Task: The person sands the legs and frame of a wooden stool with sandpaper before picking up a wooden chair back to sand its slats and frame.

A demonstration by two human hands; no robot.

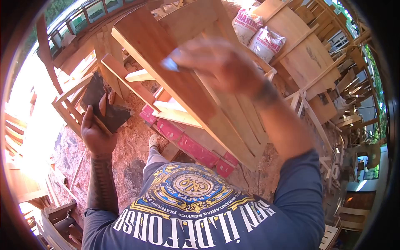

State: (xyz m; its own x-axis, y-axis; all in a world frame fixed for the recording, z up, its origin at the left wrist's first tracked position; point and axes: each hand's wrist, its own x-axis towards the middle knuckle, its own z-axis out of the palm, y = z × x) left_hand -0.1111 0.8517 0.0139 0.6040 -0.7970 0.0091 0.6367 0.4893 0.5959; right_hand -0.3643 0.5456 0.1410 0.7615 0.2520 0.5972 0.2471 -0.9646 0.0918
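Note:
My left hand (pixel 98 137) grips a dark, flat, angular piece (pixel 93 93), with the thumb on its near side and fingertips showing along its middle. My right hand (pixel 221 62), smeared by motion, is over a long wooden panel assembly (pixel 183 87). At its fingertips is a small light-blue thing (pixel 169 63), too blurred to name. The panel slants across the middle, its upper face reddish brown in part and paler towards the near end. Wooden crosspieces (pixel 177 112) stick out from its left side, above a pink painted beam (pixel 187 143).
Two printed white sacks (pixel 266 43) lie behind the panel at the upper right. Large wooden boards (pixel 306 62) lean beyond them, with stacked lumber further right. Wooden frames (pixel 68 98) stand left of the dark piece. Dusty reddish ground (pixel 125 158) shows below.

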